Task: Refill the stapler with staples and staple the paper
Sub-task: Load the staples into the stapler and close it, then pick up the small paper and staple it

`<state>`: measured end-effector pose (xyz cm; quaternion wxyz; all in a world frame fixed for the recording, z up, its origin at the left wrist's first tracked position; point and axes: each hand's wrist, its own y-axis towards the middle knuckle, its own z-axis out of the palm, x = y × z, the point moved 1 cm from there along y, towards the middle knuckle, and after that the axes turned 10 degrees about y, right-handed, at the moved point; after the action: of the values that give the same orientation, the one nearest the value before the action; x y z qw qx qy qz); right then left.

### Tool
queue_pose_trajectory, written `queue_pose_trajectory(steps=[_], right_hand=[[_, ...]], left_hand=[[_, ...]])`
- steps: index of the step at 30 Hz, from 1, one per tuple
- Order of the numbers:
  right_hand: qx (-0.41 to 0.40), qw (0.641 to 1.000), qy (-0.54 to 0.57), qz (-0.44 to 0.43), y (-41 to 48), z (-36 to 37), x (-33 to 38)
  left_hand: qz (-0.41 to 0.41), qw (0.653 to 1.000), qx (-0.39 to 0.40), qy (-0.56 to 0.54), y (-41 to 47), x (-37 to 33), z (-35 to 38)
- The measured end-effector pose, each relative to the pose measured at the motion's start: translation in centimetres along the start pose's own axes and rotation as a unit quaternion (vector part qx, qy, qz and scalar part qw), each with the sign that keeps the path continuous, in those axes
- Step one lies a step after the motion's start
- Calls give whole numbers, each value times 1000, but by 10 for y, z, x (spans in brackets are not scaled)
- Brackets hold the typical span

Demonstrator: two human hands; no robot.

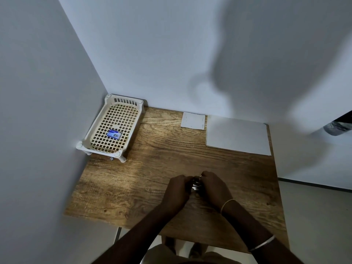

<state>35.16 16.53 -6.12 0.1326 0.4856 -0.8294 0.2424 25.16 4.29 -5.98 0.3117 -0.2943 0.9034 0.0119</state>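
Note:
My left hand point(178, 189) and my right hand point(214, 186) meet over the middle of the wooden table, both closed around a small metallic stapler point(196, 184) that is mostly hidden between the fingers. A small blue staple box point(114, 134) lies in the cream lattice tray point(99, 128) at the far left corner. A large white sheet of paper point(238, 134) lies flat at the far right of the table. A smaller white paper point(193, 120) sits beside it against the wall.
The wooden table point(152, 168) stands in a corner, with white walls to the left and behind. A dark object point(337, 126) sticks out past the wall at the far right. Pale floor shows right of the table.

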Motion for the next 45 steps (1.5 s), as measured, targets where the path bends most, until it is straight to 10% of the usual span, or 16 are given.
queue_pose_trajectory(steps=[13,21,45], right_hand=[[-94,996,2,-9,45,-30,-4],[-19,990,-142,-7,125,-52,-18],[46,990,-133,29,150,-31,-23]], left_hand=[[47,995,-43,76,45,27,-32],[86,964,43,248,111,46,-50],[114,935,132,309,166,46,-32]])
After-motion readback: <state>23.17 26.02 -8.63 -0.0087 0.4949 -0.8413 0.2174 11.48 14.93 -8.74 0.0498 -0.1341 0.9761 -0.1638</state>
